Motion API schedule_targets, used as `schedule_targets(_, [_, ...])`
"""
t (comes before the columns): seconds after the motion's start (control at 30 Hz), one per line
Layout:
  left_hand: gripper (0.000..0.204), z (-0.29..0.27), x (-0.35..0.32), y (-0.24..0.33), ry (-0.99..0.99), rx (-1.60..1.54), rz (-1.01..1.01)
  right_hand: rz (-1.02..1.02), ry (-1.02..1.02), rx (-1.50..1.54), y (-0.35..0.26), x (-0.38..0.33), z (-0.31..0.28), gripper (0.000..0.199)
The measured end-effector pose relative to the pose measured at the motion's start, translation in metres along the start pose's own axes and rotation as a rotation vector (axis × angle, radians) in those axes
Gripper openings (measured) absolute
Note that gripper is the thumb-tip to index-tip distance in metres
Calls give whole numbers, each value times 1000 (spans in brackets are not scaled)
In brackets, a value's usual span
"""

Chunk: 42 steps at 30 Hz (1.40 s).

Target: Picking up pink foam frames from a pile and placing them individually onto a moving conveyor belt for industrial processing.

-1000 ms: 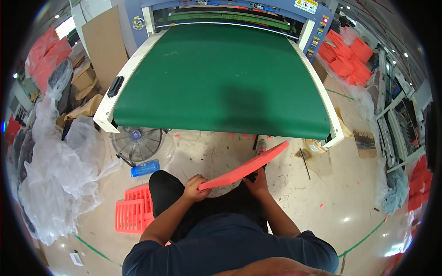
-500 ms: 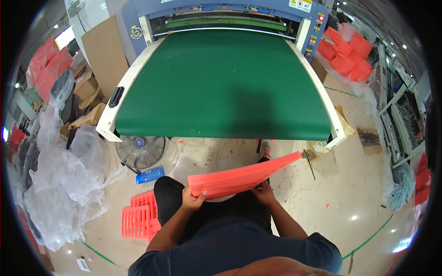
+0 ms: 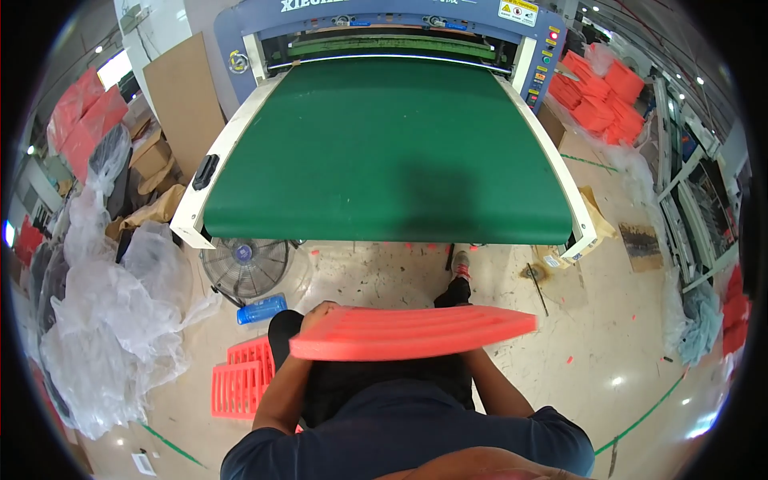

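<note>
A pinkish-red foam panel with long grooves or slots is held level above my lap, its thick edge facing me. My left hand grips its left end, fingers showing at the far left corner. Under the right part of the panel goes my right hand, which bears that side; only the wrist shows and its fingers are hidden. Beyond the panel lies the green conveyor belt of a machine, apart from both hands.
Slotted red foam pieces lie on the floor at my left. A blue bottle and a floor fan are near the belt's left corner. Clear plastic wrap is heaped at left. Red foam stacks stand far right.
The foam panel has come nearer to me and tilted, so its grooved face shows more. My left hand has shifted to its far left corner; my right hand has gone beneath it.
</note>
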State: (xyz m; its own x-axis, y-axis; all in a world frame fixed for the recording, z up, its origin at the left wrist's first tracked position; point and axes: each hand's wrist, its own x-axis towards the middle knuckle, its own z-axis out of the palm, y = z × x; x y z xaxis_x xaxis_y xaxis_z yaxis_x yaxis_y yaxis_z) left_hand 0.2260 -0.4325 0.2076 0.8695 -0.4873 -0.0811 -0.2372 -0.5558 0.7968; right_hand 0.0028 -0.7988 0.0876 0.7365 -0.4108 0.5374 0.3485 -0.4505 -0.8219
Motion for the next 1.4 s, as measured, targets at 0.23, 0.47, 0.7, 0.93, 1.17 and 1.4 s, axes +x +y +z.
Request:
schedule_targets(0.23, [39, 12, 1, -23, -54, 310, 519, 413, -10, -56, -92, 41, 12, 38])
schedule_targets(0.47, [31, 14, 2, -28, -39, 243, 368, 264, 259, 37, -139, 97, -4, 35])
schedule_targets(0.7, [38, 5, -2, -10, -153, 263, 175, 238, 461, 60, -196, 162, -39, 37])
schedule_targets(0.93, [41, 7, 0, -13, -205, 288, 120, 381, 510, 418, -214, 171, -44, 26])
schedule_targets(1.17, [41, 7, 2, -12, -204, 280, 152, 353, 555, 650, -232, 190, -54, 24])
schedule_targets(1.4, [40, 5, 2, -7, -201, 264, 120, 344, 631, 595, -234, 230, -65, 22])
